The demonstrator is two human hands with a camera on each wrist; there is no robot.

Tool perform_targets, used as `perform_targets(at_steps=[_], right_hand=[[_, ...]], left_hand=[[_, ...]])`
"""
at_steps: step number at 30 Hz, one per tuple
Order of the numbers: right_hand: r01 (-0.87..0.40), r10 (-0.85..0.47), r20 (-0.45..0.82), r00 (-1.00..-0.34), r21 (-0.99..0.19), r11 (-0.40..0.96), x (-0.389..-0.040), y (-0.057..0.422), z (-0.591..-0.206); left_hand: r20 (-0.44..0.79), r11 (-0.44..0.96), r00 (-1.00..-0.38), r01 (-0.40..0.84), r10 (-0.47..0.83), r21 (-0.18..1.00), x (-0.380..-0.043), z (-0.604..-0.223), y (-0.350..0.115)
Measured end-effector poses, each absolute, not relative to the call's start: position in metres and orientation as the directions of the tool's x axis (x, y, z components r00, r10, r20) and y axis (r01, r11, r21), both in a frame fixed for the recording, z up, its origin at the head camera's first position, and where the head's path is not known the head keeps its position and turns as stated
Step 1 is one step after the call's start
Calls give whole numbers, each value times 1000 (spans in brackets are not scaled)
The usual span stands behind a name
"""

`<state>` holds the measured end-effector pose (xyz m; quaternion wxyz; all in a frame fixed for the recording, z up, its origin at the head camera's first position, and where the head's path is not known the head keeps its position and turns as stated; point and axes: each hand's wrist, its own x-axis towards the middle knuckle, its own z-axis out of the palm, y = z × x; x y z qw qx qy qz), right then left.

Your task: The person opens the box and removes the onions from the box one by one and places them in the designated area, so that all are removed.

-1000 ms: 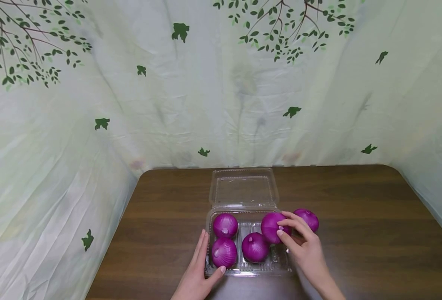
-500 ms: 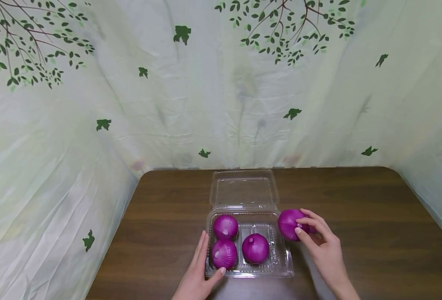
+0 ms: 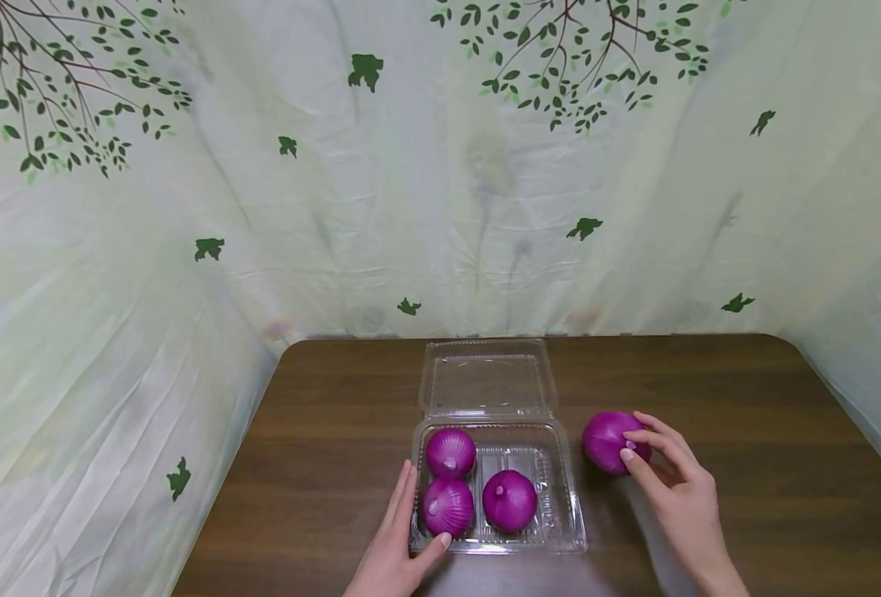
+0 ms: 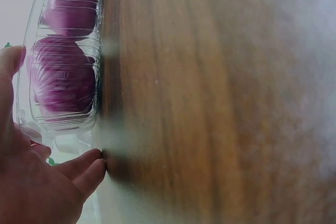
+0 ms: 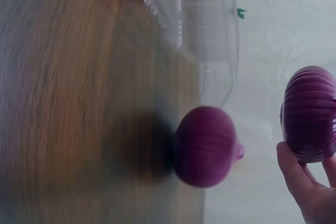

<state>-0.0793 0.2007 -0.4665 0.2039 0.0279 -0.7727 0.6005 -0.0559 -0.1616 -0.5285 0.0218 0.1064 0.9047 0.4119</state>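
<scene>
My right hand [image 3: 683,489] holds a purple onion [image 3: 609,444] by its near right side, right of a clear plastic clamshell box [image 3: 571,531]. In the right wrist view the held onion [image 5: 310,114] is raised off the table, apart from another onion [image 5: 205,148] that sits on the wood. That second onion is hidden behind the held one in the head view. My left hand [image 3: 391,539] rests against the box's left side with fingers straight, thumb at the front rim. Inside the box are two onions on the left [image 3: 450,453] [image 3: 448,506] and one near the middle [image 3: 510,501].
The box's lid [image 3: 488,381] lies folded back behind it, toward the table's far edge. A brown wooden table [image 3: 336,414] holds everything. Pale cloth [image 3: 485,207] with leaf prints hangs behind the table and along both sides.
The onion in my right hand has gone from the box's far right, over the rim, to the right outside it. My left hand has stayed at the box's left side.
</scene>
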Motion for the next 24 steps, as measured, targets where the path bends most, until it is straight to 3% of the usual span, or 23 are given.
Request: perform_targets(at_steps=[24], right_hand=[[-188,215,337,-917,-838,512,-87,258,-471]], left_hand=[[61,642,-976,183,208,744,-55,-530,-161]])
